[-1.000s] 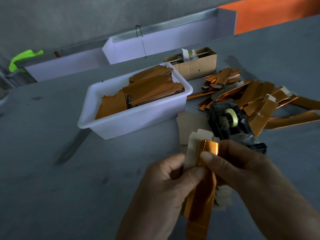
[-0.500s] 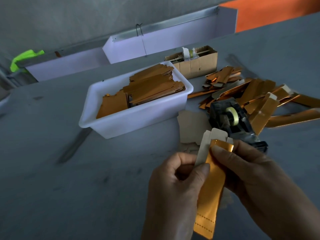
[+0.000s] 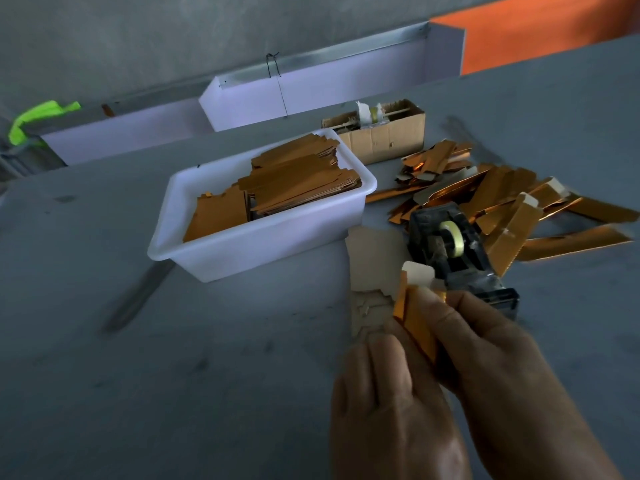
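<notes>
Both my hands hold one narrow gold-foil carton blank (image 3: 417, 320) with a white flap at its top, low at the right of the head view. My left hand (image 3: 388, 403) grips its lower part from the left, back of the hand toward me. My right hand (image 3: 485, 355) pinches the upper part, thumb lying on the gold face. Most of the blank is hidden between the hands. A black tape dispenser (image 3: 450, 247) with a yellowish roll stands just beyond my fingers.
A white plastic tub (image 3: 263, 244) with stacked flat gold blanks sits left of the dispenser. Several loose gold cartons (image 3: 512, 209) lie scattered at the right. A small cardboard box (image 3: 381, 140) stands behind, pale cardboard pieces (image 3: 374, 268) lie under my hands, white troughs (image 3: 311, 95) line the back.
The blank has been drawn down and in between my hands; its long gold tail, hanging below before, is now hidden. My left hand turned its back toward me.
</notes>
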The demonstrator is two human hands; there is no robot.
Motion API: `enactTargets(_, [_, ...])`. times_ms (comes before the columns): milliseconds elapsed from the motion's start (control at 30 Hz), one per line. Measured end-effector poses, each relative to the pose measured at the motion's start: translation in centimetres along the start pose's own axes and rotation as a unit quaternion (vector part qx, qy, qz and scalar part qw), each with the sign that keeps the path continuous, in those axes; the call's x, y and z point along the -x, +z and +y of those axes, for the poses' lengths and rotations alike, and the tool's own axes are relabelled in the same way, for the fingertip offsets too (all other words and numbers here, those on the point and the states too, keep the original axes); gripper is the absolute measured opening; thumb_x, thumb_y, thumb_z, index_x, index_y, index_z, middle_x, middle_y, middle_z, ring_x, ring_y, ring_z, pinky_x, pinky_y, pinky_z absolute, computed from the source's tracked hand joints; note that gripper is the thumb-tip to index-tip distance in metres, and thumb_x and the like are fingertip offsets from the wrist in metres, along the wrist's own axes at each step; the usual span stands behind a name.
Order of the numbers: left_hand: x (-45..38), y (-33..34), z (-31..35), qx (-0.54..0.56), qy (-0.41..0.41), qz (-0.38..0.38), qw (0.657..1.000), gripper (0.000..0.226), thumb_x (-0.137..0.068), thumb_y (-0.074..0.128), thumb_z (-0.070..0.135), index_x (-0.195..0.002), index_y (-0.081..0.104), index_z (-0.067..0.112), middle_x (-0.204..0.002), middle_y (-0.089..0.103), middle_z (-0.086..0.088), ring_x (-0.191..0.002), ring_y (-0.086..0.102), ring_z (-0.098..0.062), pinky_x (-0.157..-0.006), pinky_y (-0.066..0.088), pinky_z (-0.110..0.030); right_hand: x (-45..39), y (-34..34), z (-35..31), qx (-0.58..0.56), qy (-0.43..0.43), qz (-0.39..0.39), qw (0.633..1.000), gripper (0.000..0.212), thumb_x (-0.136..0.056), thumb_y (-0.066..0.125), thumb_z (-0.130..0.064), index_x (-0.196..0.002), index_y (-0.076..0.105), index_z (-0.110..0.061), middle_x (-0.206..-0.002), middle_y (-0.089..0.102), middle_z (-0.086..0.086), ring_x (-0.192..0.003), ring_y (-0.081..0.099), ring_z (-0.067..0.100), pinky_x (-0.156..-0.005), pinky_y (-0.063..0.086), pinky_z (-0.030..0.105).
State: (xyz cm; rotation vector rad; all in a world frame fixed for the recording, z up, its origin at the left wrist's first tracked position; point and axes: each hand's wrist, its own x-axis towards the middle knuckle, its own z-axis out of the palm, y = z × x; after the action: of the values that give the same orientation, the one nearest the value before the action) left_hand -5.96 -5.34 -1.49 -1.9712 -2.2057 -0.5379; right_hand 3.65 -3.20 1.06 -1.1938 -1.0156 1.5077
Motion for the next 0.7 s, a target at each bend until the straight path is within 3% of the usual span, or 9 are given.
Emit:
enactTargets(67, [0.3,0.4,0.7,0.016,-0.002,-0.039,0.999,0.028,-0.077,0.049,0.031,-0.067,0.072,0.018,-0.058,0.053,0.000,-0.049,0.051,-0.018,-0.060,0.031,-0.031,0.2,0.0,0.1,0.028,-0.015,0.010,0.999,0.033,-0.056,0.070,-0.049,-0.076,0.070,-0.023,-0.068,0.069,0.008,-0.064,0.066,0.023,-0.062,0.055,0.036])
enactTargets(133, [1.4,0.0,1.2,0.038,-0.024,0.032,0.999,0.028,-0.075,0.049,0.031,-0.067,0.073,0.018,-0.059,0.054,0.002,-0.051,0.047,-0.010,-0.056,0.034,-0.027,0.0,-0.3,0.3,0.022,-0.020,0.024,0.999,0.014,-0.067,0.074,-0.033,-0.077,0.071,-0.024,-0.068,0.069,0.006,-0.065,0.066,0.018,-0.060,0.053,0.030])
enactTargets(200, [1.9,-0.5,1.6,0.076,0.011,0.067,0.995,0.030,-0.073,0.050,0.029,-0.085,0.077,0.025,-0.070,0.060,0.004,-0.061,0.056,-0.007,-0.047,0.038,-0.017,-0.3,-0.6,0.2,-0.016,-0.008,0.020,1.000,0.010,-0.069,0.072,-0.018,-0.079,0.072,-0.019,-0.067,0.070,0.004,-0.065,0.066,0.015,-0.063,0.052,0.030])
enactTargets(267, [2.1,-1.1,0.9,0.194,0.008,0.065,0.979,0.032,-0.075,0.057,0.019,-0.099,0.070,0.037,-0.080,0.066,0.008,-0.068,0.063,-0.007,-0.050,0.047,-0.016,-0.4,-0.7,0.1,-0.057,0.009,-0.002,0.998,0.017,-0.061,0.068,-0.020,-0.077,0.072,-0.014,-0.066,0.068,0.005,-0.062,0.064,0.017,-0.066,0.054,0.033])
enactTargets(300, [2.2,-1.6,0.7,0.293,-0.051,0.057,0.953,0.036,-0.079,0.062,0.011,-0.098,0.068,0.040,-0.079,0.069,0.012,-0.065,0.064,-0.006,-0.049,0.050,-0.017,-0.4,-0.6,0.0,-0.073,0.014,-0.016,0.997,0.017,-0.060,0.067,-0.021,-0.075,0.071,-0.014,-0.065,0.066,0.005,-0.060,0.063,0.016,-0.064,0.054,0.033])
enactTargets(367, [1.9,-2.2,0.1,0.482,-0.212,-0.043,0.849,0.028,-0.076,0.077,0.006,-0.079,0.071,0.033,-0.068,0.072,0.007,-0.049,0.065,-0.010,-0.040,0.048,-0.019,-0.2,-0.5,-0.1,-0.085,0.012,-0.040,0.995,0.014,-0.061,0.067,-0.022,-0.073,0.071,-0.015,-0.062,0.063,0.003,-0.058,0.061,0.014,-0.061,0.053,0.031])
enactTargets(500, [1.0,-2.5,-2.1,0.663,-0.253,-0.206,0.673,0.026,-0.055,0.094,0.020,-0.064,0.072,0.010,-0.064,0.069,-0.017,-0.055,0.069,-0.028,-0.054,0.056,-0.034,0.0,-0.6,-0.2,-0.081,0.018,-0.063,0.995,0.015,-0.062,0.067,-0.022,-0.073,0.071,-0.013,-0.060,0.060,0.003,-0.055,0.057,0.012,-0.052,0.050,0.022])
enactTargets(600, [0.9,-2.5,-2.2,0.674,-0.237,-0.204,0.669,0.038,-0.050,0.083,0.039,-0.071,0.072,0.009,-0.067,0.067,-0.022,-0.053,0.065,-0.032,-0.056,0.053,-0.035,0.1,-0.8,-0.8,-0.012,-0.005,-0.072,0.997,0.022,-0.061,0.066,-0.031,-0.078,0.071,-0.018,-0.068,0.067,0.008,-0.061,0.062,0.022,-0.059,0.055,0.027])
enactTargets(700, [0.6,-2.7,-1.4,0.643,-0.236,-0.136,0.716,0.015,-0.057,0.082,0.027,-0.067,0.075,0.019,-0.049,0.061,-0.005,-0.034,0.049,-0.012,-0.036,0.036,-0.015,0.1,-1.6,-2.1,0.106,-0.087,-0.061,0.989,0.035,-0.061,0.056,-0.055,-0.081,0.069,-0.029,-0.075,0.069,0.002,-0.071,0.066,0.018,-0.059,0.056,0.027])
